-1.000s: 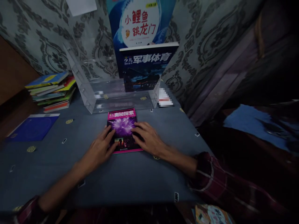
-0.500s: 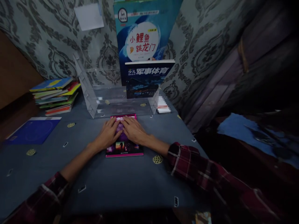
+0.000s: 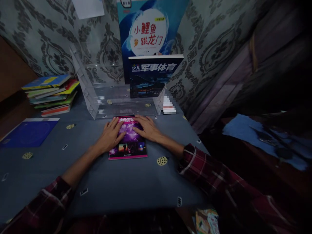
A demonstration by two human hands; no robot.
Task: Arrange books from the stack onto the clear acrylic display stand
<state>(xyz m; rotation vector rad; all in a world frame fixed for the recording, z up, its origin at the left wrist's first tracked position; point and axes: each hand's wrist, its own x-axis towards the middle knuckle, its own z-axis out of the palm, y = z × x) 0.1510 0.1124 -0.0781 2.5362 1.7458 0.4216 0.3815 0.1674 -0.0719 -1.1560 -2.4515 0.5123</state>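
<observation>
A purple and pink book point(image 3: 130, 135) lies flat on the cloth-covered table, its cover facing up. My left hand point(image 3: 110, 134) rests on its left side, fingers stretched out over the cover. Across the upper right part of the same book lies my right hand point(image 3: 147, 128), open, its fingers extended near the top edge. Just behind the book stands a clear acrylic rack point(image 3: 90, 94). A dark blue book point(image 3: 149, 78) leans upright in the rack's right part, with a taller teal book point(image 3: 148, 31) behind it.
To the left is a stack of books point(image 3: 52, 94), with a blue book point(image 3: 29, 131) lying in front of it. A patterned curtain point(image 3: 104, 48) hangs behind the rack. At the far right, a blue cloth point(image 3: 246, 133) lies beyond the table edge.
My right hand has shifted right across the book, away from my left hand, uncovering more of the cover. The view has tilted slightly downward.
</observation>
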